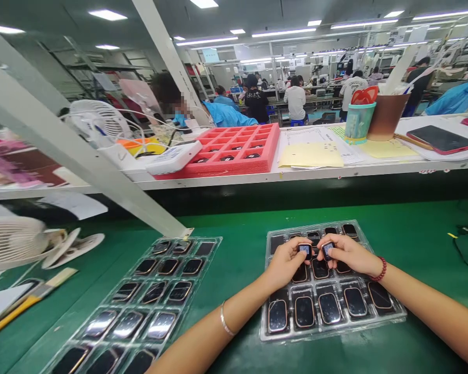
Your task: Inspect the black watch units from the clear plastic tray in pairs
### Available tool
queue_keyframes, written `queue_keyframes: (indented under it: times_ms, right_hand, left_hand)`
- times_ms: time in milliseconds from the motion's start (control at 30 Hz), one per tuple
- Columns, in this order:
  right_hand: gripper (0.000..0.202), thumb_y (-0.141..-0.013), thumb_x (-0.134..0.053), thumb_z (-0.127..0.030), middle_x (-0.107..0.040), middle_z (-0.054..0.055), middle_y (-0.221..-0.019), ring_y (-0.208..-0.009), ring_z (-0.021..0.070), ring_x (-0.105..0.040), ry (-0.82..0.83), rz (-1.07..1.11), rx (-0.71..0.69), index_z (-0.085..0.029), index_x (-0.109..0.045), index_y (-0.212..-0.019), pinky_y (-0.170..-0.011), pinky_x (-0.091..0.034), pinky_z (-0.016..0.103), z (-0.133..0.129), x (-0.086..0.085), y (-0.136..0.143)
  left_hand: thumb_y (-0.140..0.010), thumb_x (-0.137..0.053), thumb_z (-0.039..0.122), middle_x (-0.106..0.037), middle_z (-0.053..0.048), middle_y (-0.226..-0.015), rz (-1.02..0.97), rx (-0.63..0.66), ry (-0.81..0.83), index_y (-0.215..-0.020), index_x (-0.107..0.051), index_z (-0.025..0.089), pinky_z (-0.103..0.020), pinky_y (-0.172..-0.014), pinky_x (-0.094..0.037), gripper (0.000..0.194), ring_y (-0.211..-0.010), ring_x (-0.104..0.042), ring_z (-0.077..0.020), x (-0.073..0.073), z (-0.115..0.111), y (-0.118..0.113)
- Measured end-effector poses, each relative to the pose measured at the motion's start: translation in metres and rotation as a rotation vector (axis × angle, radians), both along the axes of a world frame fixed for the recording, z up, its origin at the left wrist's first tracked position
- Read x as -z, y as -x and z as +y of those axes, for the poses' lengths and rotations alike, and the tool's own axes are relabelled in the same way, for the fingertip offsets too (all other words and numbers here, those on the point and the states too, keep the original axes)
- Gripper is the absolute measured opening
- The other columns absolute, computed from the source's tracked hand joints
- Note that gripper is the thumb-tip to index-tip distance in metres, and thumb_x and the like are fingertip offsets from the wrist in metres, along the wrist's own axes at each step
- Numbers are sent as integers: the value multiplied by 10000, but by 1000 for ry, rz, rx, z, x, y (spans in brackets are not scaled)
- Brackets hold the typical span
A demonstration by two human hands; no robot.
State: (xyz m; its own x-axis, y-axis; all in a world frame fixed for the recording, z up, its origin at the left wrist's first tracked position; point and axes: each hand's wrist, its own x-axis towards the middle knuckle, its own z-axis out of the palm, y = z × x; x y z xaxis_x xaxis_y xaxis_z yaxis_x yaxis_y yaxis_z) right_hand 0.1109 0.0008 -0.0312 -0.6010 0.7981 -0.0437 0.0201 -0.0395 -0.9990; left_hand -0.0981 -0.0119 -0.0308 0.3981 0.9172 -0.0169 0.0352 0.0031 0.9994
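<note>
Over the right clear plastic tray, my left hand is closed on a small watch whose lit screen shows a code-like pattern. Close beside it, my right hand grips a second watch with a similar lit screen. The two watches are held a small gap apart. Rows of dark-screened watches lie in the tray's pockets beneath, partly hidden by my hands. Another clear tray with several dark watches sits on the green table to the left.
A slanted white post meets the table behind the left tray. White fans and a yellow-handled brush are at the left. The shelf above holds a red foam tray, cups and a phone. People sit beyond.
</note>
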Motion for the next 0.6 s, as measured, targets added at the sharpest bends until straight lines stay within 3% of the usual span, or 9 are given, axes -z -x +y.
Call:
queue_keyframes:
  times_ms: [600]
  right_hand:
    - [199, -820, -591, -250, -664, 23, -806, -539, 67, -593, 13, 20, 13, -149, -554, -987, -496, -468, 181, 3, 1, 1]
  left_hand:
    - [-776, -570, 304, -668, -78, -951, 92, -2, -21, -1034, -572, 141, -268, -627, -501, 305, -715, -629, -161, -2, 3, 0]
